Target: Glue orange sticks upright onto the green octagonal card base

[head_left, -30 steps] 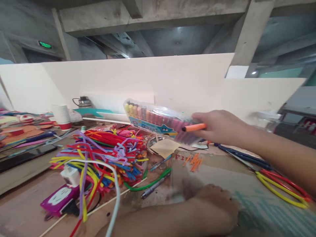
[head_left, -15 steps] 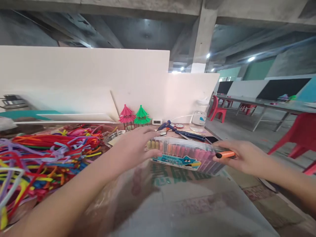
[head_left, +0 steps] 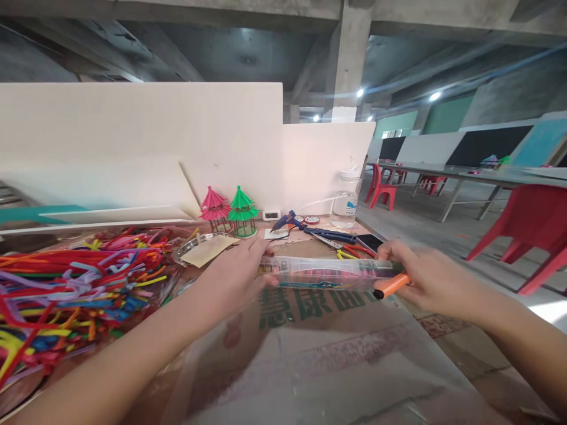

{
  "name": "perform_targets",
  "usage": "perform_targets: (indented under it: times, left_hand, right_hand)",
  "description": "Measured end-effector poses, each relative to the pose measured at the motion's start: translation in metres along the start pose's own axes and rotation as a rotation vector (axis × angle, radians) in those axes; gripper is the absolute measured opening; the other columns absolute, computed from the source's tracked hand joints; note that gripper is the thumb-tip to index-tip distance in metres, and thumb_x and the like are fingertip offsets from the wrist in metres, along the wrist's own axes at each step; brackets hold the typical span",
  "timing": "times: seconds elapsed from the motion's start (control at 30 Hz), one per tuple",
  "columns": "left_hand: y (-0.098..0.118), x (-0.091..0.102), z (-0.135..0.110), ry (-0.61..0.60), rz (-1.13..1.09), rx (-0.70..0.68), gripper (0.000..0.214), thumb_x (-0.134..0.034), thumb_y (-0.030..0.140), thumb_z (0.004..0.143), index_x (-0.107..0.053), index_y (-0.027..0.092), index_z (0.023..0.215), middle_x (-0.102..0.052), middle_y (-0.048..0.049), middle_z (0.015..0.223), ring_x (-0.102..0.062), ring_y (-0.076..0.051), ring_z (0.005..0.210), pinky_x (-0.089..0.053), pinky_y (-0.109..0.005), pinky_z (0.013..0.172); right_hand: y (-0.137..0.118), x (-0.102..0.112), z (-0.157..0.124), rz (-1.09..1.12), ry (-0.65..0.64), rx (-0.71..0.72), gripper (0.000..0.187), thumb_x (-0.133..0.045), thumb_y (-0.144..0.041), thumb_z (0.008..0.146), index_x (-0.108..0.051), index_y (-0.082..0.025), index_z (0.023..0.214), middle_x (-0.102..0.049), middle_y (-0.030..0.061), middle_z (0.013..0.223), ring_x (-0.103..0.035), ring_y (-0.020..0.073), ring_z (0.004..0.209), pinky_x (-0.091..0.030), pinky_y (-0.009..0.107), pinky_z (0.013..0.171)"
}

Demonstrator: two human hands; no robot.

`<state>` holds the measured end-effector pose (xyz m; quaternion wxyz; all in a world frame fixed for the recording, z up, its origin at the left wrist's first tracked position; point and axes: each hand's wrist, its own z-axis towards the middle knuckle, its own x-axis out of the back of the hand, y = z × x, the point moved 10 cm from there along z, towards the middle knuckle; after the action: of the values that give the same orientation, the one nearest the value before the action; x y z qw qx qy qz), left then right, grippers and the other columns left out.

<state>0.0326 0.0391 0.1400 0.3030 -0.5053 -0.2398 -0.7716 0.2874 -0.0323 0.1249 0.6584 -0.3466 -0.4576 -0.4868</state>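
A clear plastic case of colored markers (head_left: 319,273) spans the space between my hands, its narrow side facing me. My left hand (head_left: 243,268) grips its left end, thumb below and fingers on top. At the right end, my right hand (head_left: 420,280) is closed around the case's corner. That same hand also holds an orange marker (head_left: 393,285), whose black end points left. Beneath the case lies a clear plastic sheet (head_left: 310,366) over cardboard printed with green characters.
Heaped pipe cleaners (head_left: 88,289) fill the left side. Behind the case are a metal tray (head_left: 190,248), pink (head_left: 216,206) and green (head_left: 243,206) pagoda models, a glue gun (head_left: 290,221), pliers (head_left: 354,251) and a clear bottle (head_left: 345,200). A white panel (head_left: 133,141) stands behind.
The marker case has tipped, so its labelled front has turned away and its narrow side shows. Both hands stay on it. The view has shifted slightly to the right.
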Motion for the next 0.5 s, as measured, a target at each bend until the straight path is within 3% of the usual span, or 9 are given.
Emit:
perform_targets:
  times: [0.3,0.5]
  left_hand:
    - [-0.0086,-0.0032,-0.0043,0.001,0.015,0.099,0.017,-0.058,0.036,0.091,-0.055,0.022,0.101,-0.067,-0.0049,0.093,-0.067,-0.027,0.086,-0.048,-0.035,0.071]
    - [0.0,-0.0009,-0.0027,0.051,0.01,-0.06,0.029,-0.056,0.023,0.091,-0.059,0.027,0.12,-0.065,-0.0053,0.126,-0.065,-0.027,0.111,-0.051,-0.036,0.088]
  right_hand:
    - [-0.0005,-0.0051,0.0033,-0.003,-0.053,0.025,0.024,-0.056,-0.019,0.079,-0.042,-0.026,0.097,-0.064,-0.0017,0.071,-0.06,0.0212,0.06,-0.035,0.028,0.056]
    - [0.0001,0.0009,0.0026,0.069,-0.092,-0.032,0.03,-0.06,-0.012,0.073,-0.048,-0.028,0.095,-0.066,-0.0036,0.075,-0.062,0.0175,0.063,-0.039,0.026,0.057]
